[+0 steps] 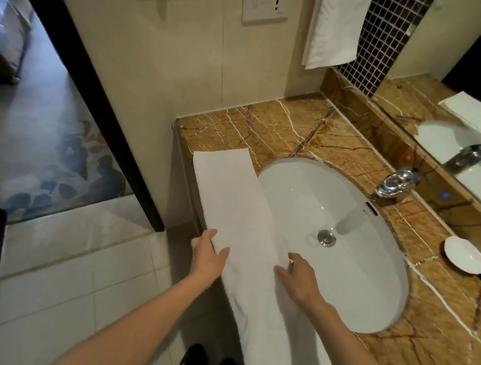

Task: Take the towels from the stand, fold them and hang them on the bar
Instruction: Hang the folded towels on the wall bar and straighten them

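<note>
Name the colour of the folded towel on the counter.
The towel is plain white, seen in the head view.

Wall: a beige wall (157,62) is rising behind the counter, carrying a white switch plate (266,3); a dark mosaic strip (383,38) is running up beside it
Counter: a brown veined marble countertop (272,125) is framing an oval white basin (343,274), a chrome faucet (396,182) standing at its far rim
Mirror: the mirror (475,107) is reflecting basin and faucet
Floor: pale floor tiles (79,283) are lying in dim light
Doorway: a dark door frame (93,75) is slanting at left, opening onto a blue-patterned carpet (51,155)
</note>
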Demonstrator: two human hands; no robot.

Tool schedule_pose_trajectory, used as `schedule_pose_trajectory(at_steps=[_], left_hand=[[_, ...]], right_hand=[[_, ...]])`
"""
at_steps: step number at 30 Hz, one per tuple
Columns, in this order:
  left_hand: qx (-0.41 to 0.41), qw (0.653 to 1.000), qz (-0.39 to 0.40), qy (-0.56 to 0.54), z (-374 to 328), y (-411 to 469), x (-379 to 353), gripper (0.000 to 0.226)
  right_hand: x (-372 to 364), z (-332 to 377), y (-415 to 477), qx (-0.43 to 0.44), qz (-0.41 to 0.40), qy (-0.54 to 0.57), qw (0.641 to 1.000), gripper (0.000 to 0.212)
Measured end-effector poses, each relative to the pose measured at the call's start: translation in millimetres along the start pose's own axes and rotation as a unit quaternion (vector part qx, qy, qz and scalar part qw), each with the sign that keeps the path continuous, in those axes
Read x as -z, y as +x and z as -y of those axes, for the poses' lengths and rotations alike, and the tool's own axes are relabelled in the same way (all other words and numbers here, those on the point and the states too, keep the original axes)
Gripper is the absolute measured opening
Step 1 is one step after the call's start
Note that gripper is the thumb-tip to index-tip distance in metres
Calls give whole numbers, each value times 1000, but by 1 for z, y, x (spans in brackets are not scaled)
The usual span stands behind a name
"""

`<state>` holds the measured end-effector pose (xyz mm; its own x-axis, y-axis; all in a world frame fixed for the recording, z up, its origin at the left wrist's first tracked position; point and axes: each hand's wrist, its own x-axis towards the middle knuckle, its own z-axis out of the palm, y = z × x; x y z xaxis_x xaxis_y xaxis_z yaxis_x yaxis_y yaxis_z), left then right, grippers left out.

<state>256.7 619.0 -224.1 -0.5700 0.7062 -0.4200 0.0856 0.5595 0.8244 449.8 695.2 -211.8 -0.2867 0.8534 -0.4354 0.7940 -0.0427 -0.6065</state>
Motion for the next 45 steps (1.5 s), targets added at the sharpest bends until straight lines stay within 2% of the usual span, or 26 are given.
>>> schedule_pose_trajectory(at_steps=[2, 3, 4, 6, 9, 11, 13, 16, 19, 22, 25, 29, 35, 41, 45], left_hand=[[70, 993, -8, -94, -4, 4, 1, 67], [96, 989, 2, -115, -5, 5, 2, 65], [109, 987, 21, -119, -6, 4, 3, 51], [104, 988, 54, -100, -9, 1, 4, 17], [82, 992, 61, -79, -20, -2, 5, 19], [89, 983, 82, -138, -34, -4, 6, 18], [92, 969, 100, -206, -49, -7, 9, 22], [52, 966, 112, -226, -65, -10, 15, 21], [12, 966, 105, -234, -82, -11, 27, 15], [-21, 964, 94, -248, -105, -15, 43, 27], [-58, 964, 82, -244, -134, -15, 62, 32], [-120, 966, 42, -227, -176, -14, 93, 24], [-214, 954, 25, -206, -256, -15, 144, 15], [-301, 930, 58, -202, -333, -28, 200, 35], [-332, 922, 90, -179, -378, -25, 237, 33]], right_hand=[[1, 1, 3, 0, -4, 4, 1000, 19], [2, 1, 4, -1, -6, 12, 1000, 12], [2, 0, 6, -3, -8, 20, 1000, 5], [2, 0, 9, -8, -13, 37, 999, 11], [7, 5, 14, -35, -17, 102, 994, 11], [13, 13, 17, -64, -9, 181, 981, 6], [21, 22, 19, -79, 11, 238, 968, 15], [34, 35, 23, -90, 44, 272, 957, 22], [53, 55, 23, -74, 39, 295, 952, 15], [79, 80, 19, -55, 20, 331, 942, 16], [105, 111, 13, -12, 15, 335, 942, 18], [134, 159, -1, 87, -22, 316, 944, 38], [174, 235, -25, 182, -74, 318, 928, 34], [208, 310, -45, 230, -121, 352, 899, 37], [233, 359, -58, 269, -153, 353, 883, 37]])
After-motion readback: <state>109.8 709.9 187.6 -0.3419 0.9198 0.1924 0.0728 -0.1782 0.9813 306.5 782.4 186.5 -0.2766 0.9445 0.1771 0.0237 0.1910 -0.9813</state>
